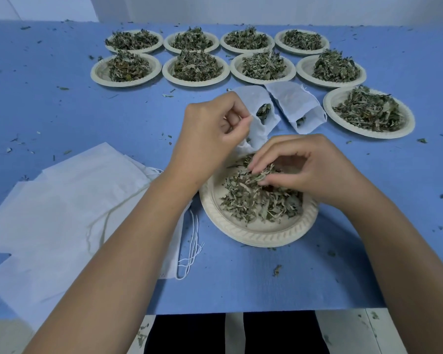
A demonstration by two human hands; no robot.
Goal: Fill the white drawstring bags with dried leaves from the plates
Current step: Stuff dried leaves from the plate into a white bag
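My left hand (210,131) pinches the rim of a white drawstring bag (260,129) and holds its mouth up just above the near cream plate (253,233). Some leaves show inside the bag. My right hand (304,167) has its fingers curled round a pinch of dried leaves (258,200) on that plate, close under the bag's mouth. A second white bag (296,103) with leaves at its mouth lies on the blue table beyond the first.
Several cream plates heaped with dried leaves stand in two rows at the back (196,67), and one more plate (368,112) sits at the right. A pile of flat white bags (62,213) with loose strings lies at the left. Leaf crumbs dot the blue table (241,277).
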